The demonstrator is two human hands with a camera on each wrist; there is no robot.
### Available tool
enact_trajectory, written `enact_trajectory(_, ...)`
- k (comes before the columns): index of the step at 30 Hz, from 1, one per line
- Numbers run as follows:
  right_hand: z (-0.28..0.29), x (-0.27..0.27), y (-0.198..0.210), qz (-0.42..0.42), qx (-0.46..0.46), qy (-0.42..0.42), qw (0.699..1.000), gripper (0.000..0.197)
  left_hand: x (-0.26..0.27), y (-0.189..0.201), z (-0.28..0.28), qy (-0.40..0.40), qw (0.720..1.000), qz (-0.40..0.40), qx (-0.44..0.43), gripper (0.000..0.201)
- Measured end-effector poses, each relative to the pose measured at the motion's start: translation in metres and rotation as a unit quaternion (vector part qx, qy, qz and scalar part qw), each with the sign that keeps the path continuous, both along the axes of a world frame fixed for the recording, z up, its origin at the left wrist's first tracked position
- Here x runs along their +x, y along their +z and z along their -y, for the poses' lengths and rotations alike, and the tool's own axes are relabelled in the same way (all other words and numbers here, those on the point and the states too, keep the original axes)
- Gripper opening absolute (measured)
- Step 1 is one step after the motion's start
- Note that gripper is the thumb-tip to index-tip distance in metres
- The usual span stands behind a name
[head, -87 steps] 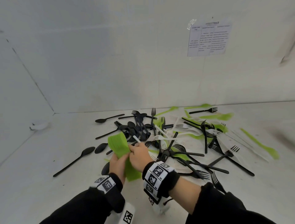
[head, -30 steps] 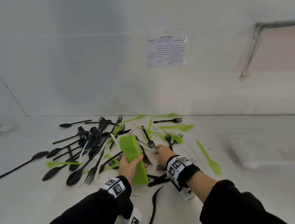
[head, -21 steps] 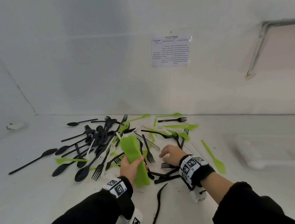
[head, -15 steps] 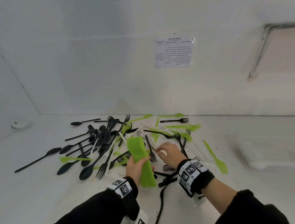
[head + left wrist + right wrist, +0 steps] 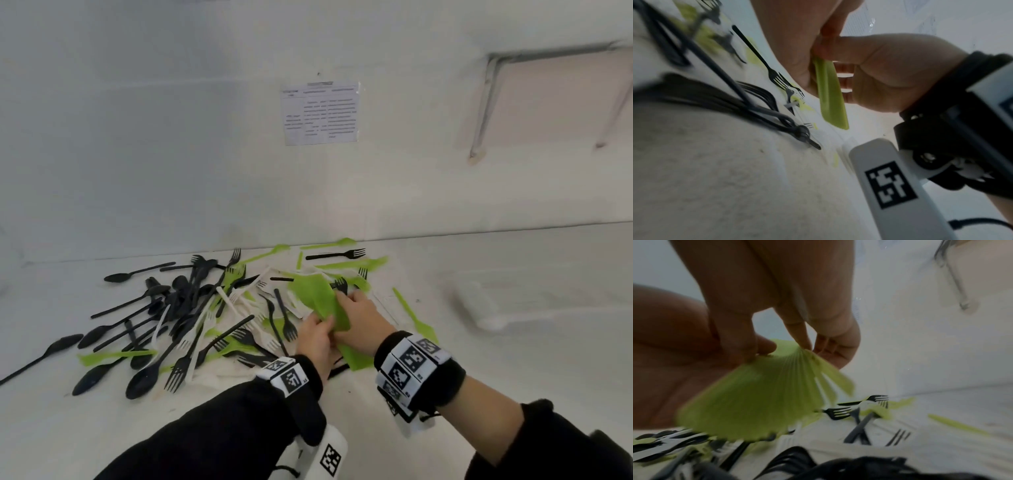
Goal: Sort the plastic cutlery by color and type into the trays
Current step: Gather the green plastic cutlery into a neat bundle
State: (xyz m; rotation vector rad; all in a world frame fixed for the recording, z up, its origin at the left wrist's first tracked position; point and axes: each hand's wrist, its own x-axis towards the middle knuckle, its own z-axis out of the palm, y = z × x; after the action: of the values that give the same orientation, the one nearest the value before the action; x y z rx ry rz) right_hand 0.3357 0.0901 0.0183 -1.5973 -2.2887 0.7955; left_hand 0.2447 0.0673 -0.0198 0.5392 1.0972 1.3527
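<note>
Both hands hold a fanned bundle of green plastic knives [image 5: 317, 296] above the pile's right side. My left hand [image 5: 320, 329] grips it from the left, thumb on top. My right hand [image 5: 346, 303] pinches it from the right. In the right wrist view the green bundle [image 5: 760, 394] spreads like a fan from the pinching fingertips [image 5: 764, 348]. The left wrist view shows the bundle [image 5: 830, 97] edge-on between the two hands. Below lies the mixed pile: black spoons [image 5: 154, 298], black forks [image 5: 284, 322], white forks [image 5: 202, 329] and loose green knives [image 5: 352, 265].
A single green knife [image 5: 414, 318] lies right of the hands. A blurred white tray [image 5: 486, 308] stands at the right on the white table [image 5: 102, 428]. A black fork [image 5: 337, 255] lies near the back wall, where a printed sheet [image 5: 320, 113] hangs.
My right hand left the pile and took hold of the green bundle again. The bundle moved right, tilted and fanned out between both hands.
</note>
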Motion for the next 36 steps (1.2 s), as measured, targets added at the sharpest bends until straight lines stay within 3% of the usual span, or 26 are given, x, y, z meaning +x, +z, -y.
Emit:
enact_trajectory(6,-0.01,0.064,0.013,-0.038,0.026,-0.021,0.999,0.079,0.062,0.014,-0.018,-0.025,0.999,0.01,0.023,0.019)
enact_trajectory(11,-0.015,0.116,0.017,-0.104,0.066,-0.071,0.99,0.064,0.125,0.019,-0.042,-0.03,0.998,-0.036,0.052,0.023)
enact_trajectory(16,-0.028,0.167,0.023,-0.072,0.074,-0.051,0.993,0.058,0.176,0.017,-0.056,-0.055,0.997,0.001,0.051,0.027)
enact_trajectory(20,-0.043,0.201,0.022,-0.061,0.076,-0.031,0.995,0.057,0.201,0.012,-0.066,-0.03,0.993,-0.08,0.077,0.024)
enact_trajectory(24,-0.065,0.231,0.038,-0.163,-0.006,-0.009,0.987,0.056,0.217,0.022,-0.081,0.012,0.962,-0.237,0.135,0.019)
enact_trajectory(26,-0.079,0.244,0.052,-0.245,-0.059,-0.043,0.967,0.054,0.222,0.029,-0.087,-0.01,0.918,-0.353,0.181,0.021)
enact_trajectory(29,-0.097,0.267,0.079,-0.294,-0.089,-0.095,0.947,0.068,0.224,0.036,-0.096,-0.036,0.8,-0.55,0.238,0.033)
enact_trajectory(32,-0.105,0.29,0.093,-0.144,-0.039,-0.058,0.987,0.06,0.229,0.043,-0.101,-0.065,0.708,-0.661,0.24,0.042)
enact_trajectory(36,-0.116,0.31,0.091,0.051,-0.054,0.02,0.997,0.059,0.242,0.038,-0.105,-0.107,0.538,-0.81,0.209,0.055)
